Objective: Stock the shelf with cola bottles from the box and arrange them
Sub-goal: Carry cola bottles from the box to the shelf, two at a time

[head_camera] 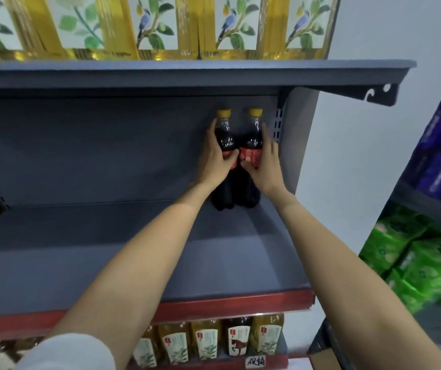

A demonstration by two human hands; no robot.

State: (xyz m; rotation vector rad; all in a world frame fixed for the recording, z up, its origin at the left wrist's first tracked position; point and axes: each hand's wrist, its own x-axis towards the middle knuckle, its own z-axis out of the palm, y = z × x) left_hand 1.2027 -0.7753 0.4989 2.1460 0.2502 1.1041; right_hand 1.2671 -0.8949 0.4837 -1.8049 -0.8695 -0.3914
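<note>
Each grip is closed around one bottle: the left hand [215,158] wraps the left bottle [224,145] at its red label, thumb across the front, and the right hand [263,161] holds the right bottle [252,140] the same way, fingers reaching round its far side. The two stand upright, touching, between the hands, at the back right corner of the shelf [107,257], bases down on it or very nearly.

Full of dark cola with yellow caps on, they look fairly heavy for their size. The plastic wall should be stiff enough under pressure, and smooth, so the label band at the waist, where the hands already are, seems the surest place to hold; the neck above is narrower and likely slicker.

The grey shelf reaches wide to the left of the hands and forward toward the person, with a red front edge below. Just right of the right hand are the slotted upright and side panel. Above the hands sits another shelf carrying oil bottles [160,28]; below the forearms, smaller labelled bottles [206,340]. Far right, green packs [411,260]. No box shows here.
</note>
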